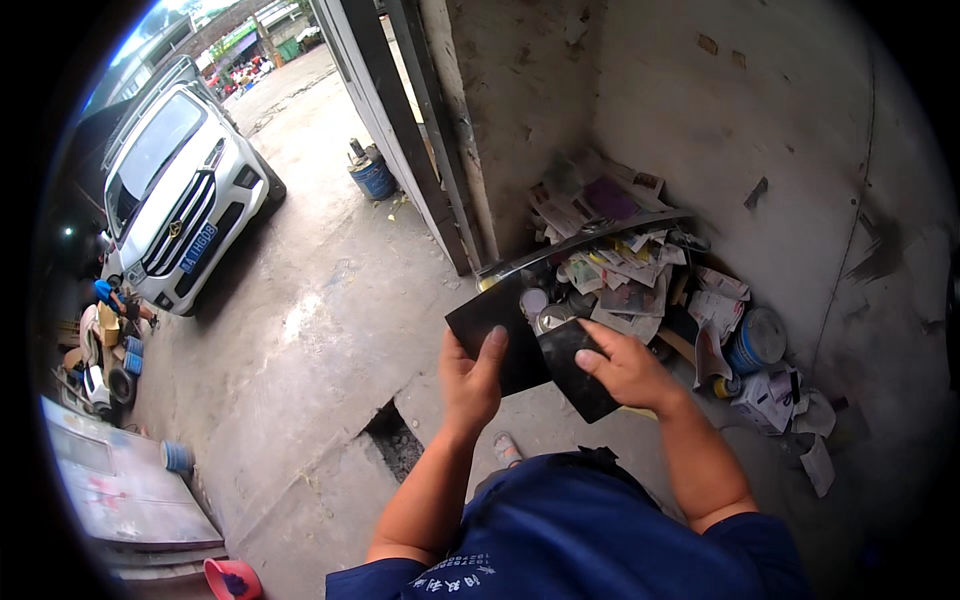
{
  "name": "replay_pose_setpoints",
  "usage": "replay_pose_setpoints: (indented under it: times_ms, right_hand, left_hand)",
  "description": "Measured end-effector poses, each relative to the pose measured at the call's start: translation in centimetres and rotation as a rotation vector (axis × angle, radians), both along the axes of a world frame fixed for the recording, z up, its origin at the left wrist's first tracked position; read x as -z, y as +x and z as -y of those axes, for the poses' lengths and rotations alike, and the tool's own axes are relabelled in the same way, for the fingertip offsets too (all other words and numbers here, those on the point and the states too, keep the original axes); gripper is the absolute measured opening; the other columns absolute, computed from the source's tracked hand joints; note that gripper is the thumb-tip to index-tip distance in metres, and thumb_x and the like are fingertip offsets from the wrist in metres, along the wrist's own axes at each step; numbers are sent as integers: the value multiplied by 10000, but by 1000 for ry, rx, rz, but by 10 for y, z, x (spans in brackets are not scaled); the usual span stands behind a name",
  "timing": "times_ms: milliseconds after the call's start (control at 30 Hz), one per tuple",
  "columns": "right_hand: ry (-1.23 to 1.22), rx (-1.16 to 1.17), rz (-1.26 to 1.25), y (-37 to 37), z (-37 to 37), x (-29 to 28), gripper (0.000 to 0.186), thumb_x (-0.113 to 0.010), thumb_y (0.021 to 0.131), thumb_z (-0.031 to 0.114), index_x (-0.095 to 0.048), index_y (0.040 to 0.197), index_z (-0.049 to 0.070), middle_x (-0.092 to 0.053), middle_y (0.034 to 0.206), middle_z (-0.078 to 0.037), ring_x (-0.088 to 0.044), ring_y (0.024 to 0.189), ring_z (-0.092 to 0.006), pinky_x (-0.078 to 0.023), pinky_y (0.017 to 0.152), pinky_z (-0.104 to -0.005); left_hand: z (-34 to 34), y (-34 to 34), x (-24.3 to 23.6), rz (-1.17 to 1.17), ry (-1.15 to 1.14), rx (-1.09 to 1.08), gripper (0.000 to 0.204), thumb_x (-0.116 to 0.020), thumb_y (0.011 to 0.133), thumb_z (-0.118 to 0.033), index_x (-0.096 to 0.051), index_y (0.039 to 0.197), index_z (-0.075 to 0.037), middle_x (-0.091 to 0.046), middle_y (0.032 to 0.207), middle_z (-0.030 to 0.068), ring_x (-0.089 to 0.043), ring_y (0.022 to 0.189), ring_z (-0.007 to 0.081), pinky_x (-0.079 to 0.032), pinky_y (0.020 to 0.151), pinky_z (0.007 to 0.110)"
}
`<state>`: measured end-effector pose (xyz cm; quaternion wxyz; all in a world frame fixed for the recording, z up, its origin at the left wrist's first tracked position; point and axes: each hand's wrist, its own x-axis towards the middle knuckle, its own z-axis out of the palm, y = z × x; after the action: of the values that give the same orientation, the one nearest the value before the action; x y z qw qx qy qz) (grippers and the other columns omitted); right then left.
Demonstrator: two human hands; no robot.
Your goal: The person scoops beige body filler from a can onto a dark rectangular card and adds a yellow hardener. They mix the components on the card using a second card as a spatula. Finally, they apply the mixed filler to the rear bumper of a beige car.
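Note:
In front of my body I hold thin black sheets that look like sandpaper. My left hand is closed on the left black sheet, thumb on top and fingers underneath. A smaller right black sheet is pinched in my right hand, its thumb lying over the upper face. The inner edges of the two pieces meet or overlap; I cannot tell whether they are joined. Beyond them are a round tin and a pile of crumpled paper.
Against the wall, a blue bucket and a white box stand beside the pile. A hole breaks the floor at my left. Farther off are a metal door post, a blue drum, a white truck and a crouching person.

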<state>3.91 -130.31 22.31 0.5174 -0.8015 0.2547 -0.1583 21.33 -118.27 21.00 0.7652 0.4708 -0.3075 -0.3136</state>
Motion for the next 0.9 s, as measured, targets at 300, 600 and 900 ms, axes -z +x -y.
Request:
replay_pose_setpoints:
  times_ms: [300,600,900]
  right_hand:
    - [432,-138,213,30,28,7,348,-540,938,122,-480,1234,-53,-625,1090,-81,-577,964,-101,-467,855,-245]
    - [571,-154,321,66,25,-9,322,-541,933,125,-497,1211,-33,-624,1031,-43,-574,921,-88,-471,839,-256]
    - [362,-143,176,100,0,25,332,-584,898,185,-555,1149,-31,-655,1002,-80,-573,903,-112,-467,819,-275]
  left_hand:
    - [-27,33,39,171,162,160,328,-596,920,-142,-477,1195,-6,-591,1093,63,-555,974,124,-442,883,280]
    - [-61,80,71,-226,268,-68,414,-452,981,-385,-567,837,-14,-579,769,15,-520,696,92,-421,641,248]
    - [-41,81,29,86,286,108,446,-652,877,-137,-439,1252,-26,-554,817,40,-544,720,93,-447,637,219]
